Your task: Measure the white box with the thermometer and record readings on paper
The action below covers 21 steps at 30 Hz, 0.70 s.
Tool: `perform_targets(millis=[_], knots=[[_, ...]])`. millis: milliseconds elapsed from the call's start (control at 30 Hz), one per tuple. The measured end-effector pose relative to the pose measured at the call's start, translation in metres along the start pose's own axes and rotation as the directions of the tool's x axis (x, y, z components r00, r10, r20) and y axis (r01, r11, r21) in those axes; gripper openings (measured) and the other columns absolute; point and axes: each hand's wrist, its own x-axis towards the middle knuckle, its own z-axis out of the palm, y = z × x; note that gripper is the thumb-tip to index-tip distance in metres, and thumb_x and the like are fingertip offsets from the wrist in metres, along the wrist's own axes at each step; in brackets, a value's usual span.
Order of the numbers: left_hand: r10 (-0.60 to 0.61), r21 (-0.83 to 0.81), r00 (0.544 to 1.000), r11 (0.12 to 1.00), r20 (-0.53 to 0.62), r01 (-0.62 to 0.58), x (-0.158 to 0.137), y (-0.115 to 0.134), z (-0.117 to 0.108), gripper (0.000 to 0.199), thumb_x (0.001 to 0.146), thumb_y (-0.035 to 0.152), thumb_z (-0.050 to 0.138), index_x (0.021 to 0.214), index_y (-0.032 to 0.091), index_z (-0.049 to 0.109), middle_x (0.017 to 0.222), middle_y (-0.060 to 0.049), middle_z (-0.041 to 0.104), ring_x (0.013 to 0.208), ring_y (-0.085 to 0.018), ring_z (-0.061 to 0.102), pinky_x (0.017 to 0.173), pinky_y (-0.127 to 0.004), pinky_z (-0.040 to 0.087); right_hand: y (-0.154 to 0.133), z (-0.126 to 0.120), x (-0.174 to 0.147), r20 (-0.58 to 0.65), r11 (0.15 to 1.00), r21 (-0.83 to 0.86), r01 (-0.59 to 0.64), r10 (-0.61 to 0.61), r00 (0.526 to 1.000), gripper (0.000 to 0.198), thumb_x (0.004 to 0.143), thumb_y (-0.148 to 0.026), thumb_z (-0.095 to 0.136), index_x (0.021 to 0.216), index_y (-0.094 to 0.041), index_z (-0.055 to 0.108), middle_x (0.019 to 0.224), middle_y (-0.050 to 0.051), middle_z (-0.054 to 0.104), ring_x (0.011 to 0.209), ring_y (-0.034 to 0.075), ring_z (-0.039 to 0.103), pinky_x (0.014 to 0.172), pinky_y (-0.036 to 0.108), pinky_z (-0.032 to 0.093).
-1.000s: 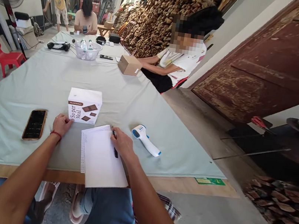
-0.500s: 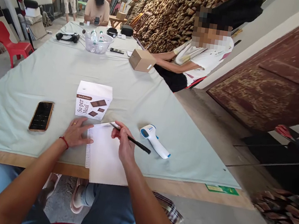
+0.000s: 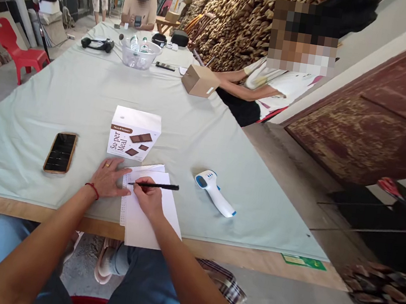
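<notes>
My right hand [image 3: 148, 199] grips a black pen [image 3: 162, 186], its tip at the left side of the white paper [image 3: 149, 230]. Under that sheet lies another one with a printed strip along its left edge. My left hand [image 3: 108, 178] rests flat with fingers spread, thumb and fingertips at the paper's left edge. Just beyond the hands stands a white box [image 3: 135, 134] printed "Su-per Meal" with brown bar pictures. A smartphone [image 3: 60, 152] in an orange-brown case lies left of my left hand. Right of the paper is a white and blue infrared thermometer [image 3: 215, 192].
Farther along the cloth-covered table [image 3: 92, 100] are a cardboard box [image 3: 200, 81], a clear plastic basin [image 3: 140, 55] holding bottles, and a black headset-like object [image 3: 97, 44]. One person sits at the right side, another at the far end. A red chair [image 3: 16, 48] stands left.
My right hand has moved left across the paper, and the pen now lies nearly level with its tip near the left edge. My left hand stays on the paper's edge. The view shifted slightly.
</notes>
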Motion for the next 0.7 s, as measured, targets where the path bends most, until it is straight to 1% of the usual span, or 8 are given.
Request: perform_targets(millis=[67, 167, 300, 400, 467, 567, 700], knots=[[0.001, 0.0, 1.0, 1.0, 0.003, -0.001, 0.0, 0.001, 0.0, 0.073, 0.066, 0.06, 0.074, 0.129, 0.027, 0.06, 0.144, -0.012, 0.044, 0.133, -0.033, 0.04, 0.113, -0.051, 0.026, 0.005, -0.001, -0.003, -0.02, 0.999, -0.011, 0.03, -0.03, 0.999, 0.014, 0.062, -0.035, 0.061, 0.067, -0.023, 0.056, 0.06, -0.003, 0.058, 0.056, 0.015, 0.053, 0.055, 0.028, 0.045], [0.005, -0.002, 1.0, 1.0, 0.005, -0.005, -0.001, 0.002, 0.0, 0.072, 0.067, 0.06, 0.074, 0.129, 0.026, 0.06, 0.144, -0.013, 0.044, 0.134, -0.034, 0.039, 0.113, -0.051, 0.026, 0.008, -0.002, -0.004, -0.01, 0.998, -0.025, 0.053, -0.053, 0.999, 0.013, 0.065, -0.034, 0.061, 0.067, -0.023, 0.054, 0.061, -0.003, 0.057, 0.058, 0.015, 0.053, 0.057, 0.029, 0.046], [0.011, -0.026, 1.0, 1.0, -0.017, -0.011, -0.002, 0.002, 0.001, 0.066, 0.069, 0.054, 0.073, 0.128, 0.026, 0.06, 0.143, -0.013, 0.046, 0.133, -0.033, 0.04, 0.113, -0.052, 0.026, 0.01, -0.002, -0.002, 0.007, 0.998, -0.022, 0.062, -0.062, 0.998, 0.013, 0.068, -0.035, 0.058, 0.071, -0.023, 0.056, 0.064, -0.002, 0.059, 0.06, 0.016, 0.055, 0.059, 0.03, 0.048], [0.013, -0.035, 0.999, 0.999, -0.029, -0.014, -0.002, 0.002, 0.001, 0.061, 0.072, 0.05, 0.072, 0.127, 0.027, 0.06, 0.142, -0.011, 0.047, 0.132, -0.032, 0.04, 0.113, -0.051, 0.027, 0.013, -0.001, -0.002, 0.007, 0.997, -0.035, 0.071, -0.071, 0.997, 0.014, 0.067, -0.034, 0.059, 0.074, -0.023, 0.059, 0.068, 0.0, 0.063, 0.063, 0.017, 0.057, 0.062, 0.031, 0.05], [0.013, -0.032, 1.0, 0.999, -0.023, -0.014, -0.002, 0.002, 0.001, 0.062, 0.071, 0.048, 0.072, 0.128, 0.025, 0.06, 0.142, -0.012, 0.047, 0.132, -0.033, 0.04, 0.113, -0.051, 0.027, 0.014, 0.0, -0.003, 0.006, 0.996, -0.04, 0.079, -0.079, 0.997, 0.013, 0.065, -0.033, 0.061, 0.074, -0.023, 0.06, 0.069, 0.0, 0.064, 0.064, 0.017, 0.058, 0.064, 0.032, 0.05], [0.008, -0.031, 1.0, 0.999, -0.011, -0.009, -0.002, 0.003, 0.0, 0.064, 0.071, 0.047, 0.072, 0.128, 0.023, 0.06, 0.142, -0.014, 0.046, 0.132, -0.034, 0.04, 0.113, -0.051, 0.026, 0.015, 0.0, -0.003, 0.017, 0.996, -0.042, 0.08, -0.079, 0.997, 0.012, 0.065, -0.033, 0.061, 0.071, -0.023, 0.059, 0.065, -0.001, 0.062, 0.062, 0.017, 0.057, 0.062, 0.032, 0.05], [0.01, -0.025, 1.0, 1.0, -0.007, -0.01, -0.002, 0.003, 0.0, 0.064, 0.07, 0.049, 0.072, 0.129, 0.026, 0.059, 0.143, -0.011, 0.046, 0.133, -0.033, 0.039, 0.113, -0.051, 0.026, 0.018, 0.001, -0.003, 0.024, 0.997, -0.047, 0.062, -0.061, 0.998, 0.013, 0.065, -0.035, 0.061, 0.069, -0.023, 0.058, 0.061, -0.002, 0.059, 0.058, 0.016, 0.056, 0.059, 0.031, 0.049]])
